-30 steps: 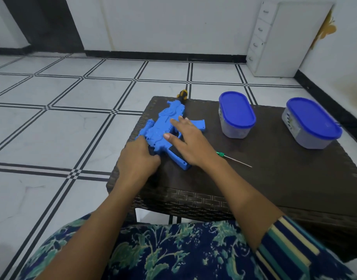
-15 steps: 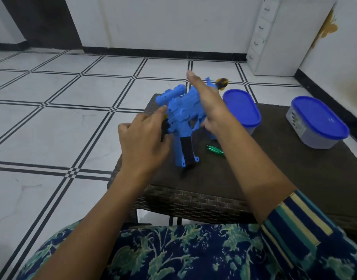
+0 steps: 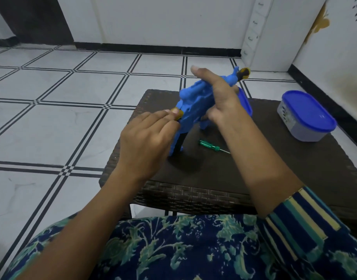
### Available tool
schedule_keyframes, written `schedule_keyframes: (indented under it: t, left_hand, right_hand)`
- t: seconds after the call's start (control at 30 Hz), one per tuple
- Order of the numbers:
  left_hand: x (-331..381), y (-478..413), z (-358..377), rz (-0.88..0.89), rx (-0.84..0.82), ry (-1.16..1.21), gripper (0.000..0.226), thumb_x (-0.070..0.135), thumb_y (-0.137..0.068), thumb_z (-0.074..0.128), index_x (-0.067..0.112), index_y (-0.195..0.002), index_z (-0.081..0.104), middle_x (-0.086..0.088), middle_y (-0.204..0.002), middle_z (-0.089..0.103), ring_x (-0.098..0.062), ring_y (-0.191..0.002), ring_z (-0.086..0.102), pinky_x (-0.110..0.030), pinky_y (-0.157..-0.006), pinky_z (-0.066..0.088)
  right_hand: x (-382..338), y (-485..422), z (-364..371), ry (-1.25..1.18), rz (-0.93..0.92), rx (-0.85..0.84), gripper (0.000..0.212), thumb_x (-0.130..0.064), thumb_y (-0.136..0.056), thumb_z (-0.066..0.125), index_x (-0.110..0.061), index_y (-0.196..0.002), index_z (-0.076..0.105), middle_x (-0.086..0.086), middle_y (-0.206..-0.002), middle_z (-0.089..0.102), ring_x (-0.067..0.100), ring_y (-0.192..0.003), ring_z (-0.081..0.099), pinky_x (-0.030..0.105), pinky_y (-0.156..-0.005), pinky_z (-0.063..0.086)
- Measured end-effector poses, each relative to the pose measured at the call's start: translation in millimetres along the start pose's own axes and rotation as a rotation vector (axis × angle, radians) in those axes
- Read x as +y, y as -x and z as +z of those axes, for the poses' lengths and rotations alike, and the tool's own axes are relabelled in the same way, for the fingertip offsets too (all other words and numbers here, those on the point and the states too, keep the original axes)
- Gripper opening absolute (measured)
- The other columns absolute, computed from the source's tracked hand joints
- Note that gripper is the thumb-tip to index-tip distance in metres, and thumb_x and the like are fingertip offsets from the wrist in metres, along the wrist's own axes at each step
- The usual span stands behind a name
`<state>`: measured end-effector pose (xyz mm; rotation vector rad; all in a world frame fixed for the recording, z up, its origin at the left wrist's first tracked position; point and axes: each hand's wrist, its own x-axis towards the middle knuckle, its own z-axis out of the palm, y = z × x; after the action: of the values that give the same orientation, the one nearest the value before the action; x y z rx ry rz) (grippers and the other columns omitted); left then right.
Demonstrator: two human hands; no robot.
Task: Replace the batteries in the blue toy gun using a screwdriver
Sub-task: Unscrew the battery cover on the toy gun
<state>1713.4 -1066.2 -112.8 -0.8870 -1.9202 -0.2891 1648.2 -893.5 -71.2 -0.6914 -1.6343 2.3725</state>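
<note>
The blue toy gun (image 3: 195,106) stands tilted on its grip on the dark wicker table (image 3: 203,178), with its yellow-tipped muzzle pointing up and away to the right. My right hand (image 3: 220,98) grips the gun's upper body, its index finger sticking straight up. My left hand (image 3: 147,138) reaches in from the left with fairly straight fingers, and the fingertips touch a yellow part at the gun's rear; its thumb is hidden. A green-handled screwdriver (image 3: 210,145) lies on the table just right of the gun's grip, untouched.
A blue-lidded plastic tub (image 3: 246,104) stands behind the gun, mostly hidden by my right hand. A second one (image 3: 307,116) sits at the table's right side. A white drawer cabinet (image 3: 274,33) stands against the far wall. Tiled floor lies to the left.
The gun was lifted from lying flat on the table and turned upright on its grip. My right hand moved to its upper body, and my left hand shifted to its rear end.
</note>
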Motion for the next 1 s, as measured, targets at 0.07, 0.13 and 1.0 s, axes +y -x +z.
schedule_keyframes:
  t: [0.07,0.13,1.0]
  left_hand:
    - [7,-1,-1,0.02,0.025,0.087,0.022,0.008,-0.093,0.059,0.008,-0.075,0.072,-0.001,-0.099,0.075,-0.017,-0.097,0.07,-0.035,-0.07,0.056]
    - [14,-2,-2,-0.016,0.036,0.213,0.016,0.008,-0.091,0.061,0.007,-0.081,0.073,-0.002,-0.103,0.074,-0.015,-0.101,0.069,-0.034,-0.074,0.057]
    - [-36,30,6,-0.568,-0.912,0.693,0.11,0.089,-0.063,0.041,0.034,-0.152,0.006,0.025,-0.157,-0.002,0.013,-0.14,-0.01,-0.032,-0.119,0.003]
  right_hand:
    - [-1,-2,-6,0.005,0.036,-0.015,0.112,-0.035,-0.031,0.089,-0.013,-0.129,0.04,0.012,-0.116,0.057,0.032,-0.095,0.06,0.048,-0.062,0.052]
    - [-2,-7,-10,0.005,0.056,-0.037,0.085,-0.026,-0.033,0.082,-0.008,-0.111,0.055,0.01,-0.106,0.062,0.032,-0.091,0.063,0.048,-0.072,0.053]
    - [2,-24,-56,-0.075,0.086,-0.339,0.061,0.003,-0.052,0.039,-0.001,-0.112,0.049,0.02,-0.112,0.059,0.043,-0.096,0.065,0.05,-0.067,0.06]
